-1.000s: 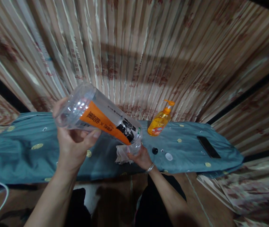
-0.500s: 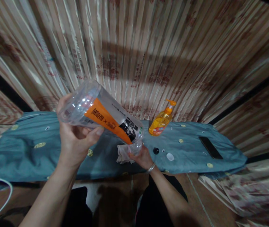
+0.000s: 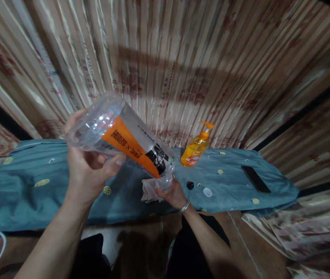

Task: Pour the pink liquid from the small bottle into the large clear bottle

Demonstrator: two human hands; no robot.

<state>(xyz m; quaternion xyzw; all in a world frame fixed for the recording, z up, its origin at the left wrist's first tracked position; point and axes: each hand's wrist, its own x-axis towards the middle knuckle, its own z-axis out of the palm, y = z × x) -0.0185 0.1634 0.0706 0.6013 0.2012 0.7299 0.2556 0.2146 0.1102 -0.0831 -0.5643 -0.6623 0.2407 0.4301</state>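
Observation:
A large clear plastic bottle [image 3: 130,135] with an orange printed panel and black lettering slants across the middle, its broad end raised at the upper left. My left hand [image 3: 88,166] grips that broad end, thumb along the near side. At the low right end, my right hand [image 3: 172,193] closes its fingers on a clear piece; whether this is the bottle's neck or a separate small cup I cannot tell. A crumpled whitish cloth or tissue [image 3: 149,192] lies just left of the right fingers, partly behind the bottle.
A pump bottle of orange liquid [image 3: 194,151] stands on the blue-green cloth-covered surface [image 3: 229,186]. A small black cap [image 3: 190,185], a white disc [image 3: 207,192] and a dark phone [image 3: 256,179] lie right of my hands. Pleated curtain [image 3: 159,69] hangs close behind. A white cable [image 3: 2,244] curves at lower left.
The view has shifted slightly. Both hands keep their holds, and the bottle stays tilted with its broad end raised, a touch further left in the picture.

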